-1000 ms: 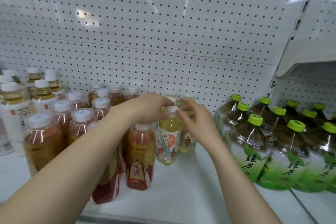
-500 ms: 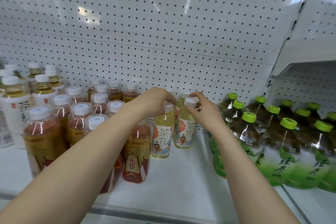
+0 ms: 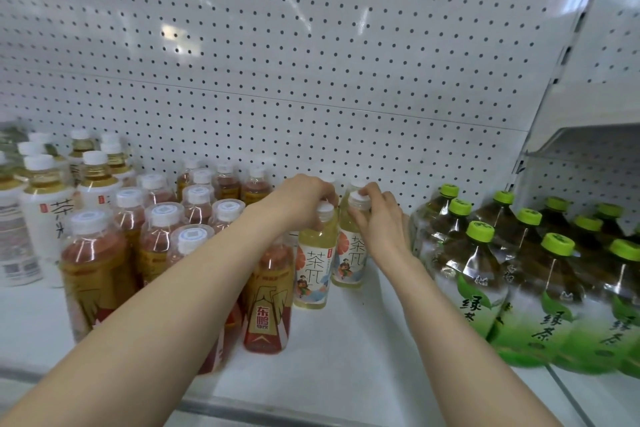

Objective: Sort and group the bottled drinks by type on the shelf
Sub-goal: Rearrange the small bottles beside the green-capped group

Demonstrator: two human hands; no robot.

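Pale yellow tea bottles [image 3: 313, 267] stand side by side near the pegboard [image 3: 346, 97]; the left grip [image 3: 304, 199] pinches one cap, the right grip [image 3: 384, 222] curls round the other. Bare shelf [image 3: 346, 340] lies open before them to its front edge, between red-brown bottles [image 3: 266, 305] and green-capped bottles [image 3: 481, 274].

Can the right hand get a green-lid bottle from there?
Probably yes. The right hand is beside the green-lid bottles with nothing between, but it grips a yellow bottle and must let go first.
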